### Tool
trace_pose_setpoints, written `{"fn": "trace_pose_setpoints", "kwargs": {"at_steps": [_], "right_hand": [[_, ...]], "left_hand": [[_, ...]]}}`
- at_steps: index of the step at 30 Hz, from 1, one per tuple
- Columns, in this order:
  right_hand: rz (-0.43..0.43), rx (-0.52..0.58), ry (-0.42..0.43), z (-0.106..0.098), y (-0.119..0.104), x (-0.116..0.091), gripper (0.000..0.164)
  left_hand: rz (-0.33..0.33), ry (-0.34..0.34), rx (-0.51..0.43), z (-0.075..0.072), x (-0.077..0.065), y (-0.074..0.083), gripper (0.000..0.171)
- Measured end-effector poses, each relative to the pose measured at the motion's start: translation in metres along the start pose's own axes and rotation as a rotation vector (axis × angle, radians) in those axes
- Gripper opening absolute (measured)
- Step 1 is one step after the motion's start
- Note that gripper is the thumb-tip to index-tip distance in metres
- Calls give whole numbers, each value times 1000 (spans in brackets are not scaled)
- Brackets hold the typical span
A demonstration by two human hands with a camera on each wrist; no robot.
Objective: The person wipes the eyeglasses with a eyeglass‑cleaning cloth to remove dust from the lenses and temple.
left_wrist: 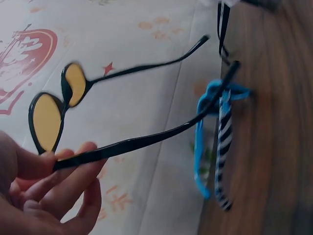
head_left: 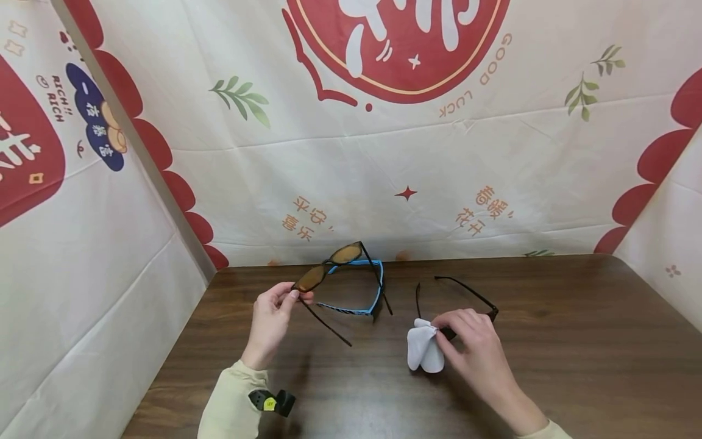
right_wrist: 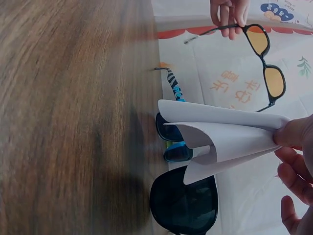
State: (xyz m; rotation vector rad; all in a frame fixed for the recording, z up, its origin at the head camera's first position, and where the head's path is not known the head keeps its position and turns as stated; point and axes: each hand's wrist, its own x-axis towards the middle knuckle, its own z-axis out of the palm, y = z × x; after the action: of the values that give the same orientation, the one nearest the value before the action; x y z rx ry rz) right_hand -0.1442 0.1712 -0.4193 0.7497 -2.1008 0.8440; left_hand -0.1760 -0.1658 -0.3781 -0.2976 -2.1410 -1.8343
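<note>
Above the left part of the brown wood-grain tabletop [head_left: 592, 341], the left hand [head_left: 274, 317] pinches one front corner of the amber glasses [head_left: 311, 278] between thumb and fingers. Their long axis slants from that hand up toward the far right; both thin, glossy black arms are unfolded and point to the near right, and the tinted lenses are rounded. Just beyond, the blue glasses [head_left: 379, 292] rest on the tabletop, their front turned right and open arms pointing left, one banded in black and white stripes. Farther right, a smooth, pale cloth [head_left: 423, 349] hangs in soft, rounded folds from the right hand [head_left: 474, 344], its thumb and fingertips closed together on it. Beside that hand lie the black glasses [right_wrist: 184, 203], broad dark lenses toward the near side, slim arms spread toward the far edge; whether the cloth touches them, I cannot tell
</note>
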Motion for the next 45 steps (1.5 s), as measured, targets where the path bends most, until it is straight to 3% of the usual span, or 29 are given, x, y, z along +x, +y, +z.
{"fn": "trace_pose_setpoints", "kwargs": {"at_steps": [5,10,14,22,26,29,34,45], "right_hand": [[-20,-8,22,1,1,-1,8],[-20,-7,23,2,2,-4,8],[-4,-9,6,2,3,-5,13],[-6,-16,17,3,4,-5,9],[-8,-18,20,3,4,-5,16],[-7,-17,21,2,4,-5,19],[-6,-11,25,2,5,-3,9],[14,-37,51,-4,8,8,17]], "left_hand": [[104,-13,224,-17,0,5,15],[249,45,422,-32,0,8,13],[361,118,516,-40,1,8,12],[498,250,716,-50,-1,1,16],[567,291,782,-53,-2,-4,16],[589,301,822,-54,-2,-9,15],[595,273,895,-56,-2,-14,16],[525,83,966,-53,-11,-27,17]]}}
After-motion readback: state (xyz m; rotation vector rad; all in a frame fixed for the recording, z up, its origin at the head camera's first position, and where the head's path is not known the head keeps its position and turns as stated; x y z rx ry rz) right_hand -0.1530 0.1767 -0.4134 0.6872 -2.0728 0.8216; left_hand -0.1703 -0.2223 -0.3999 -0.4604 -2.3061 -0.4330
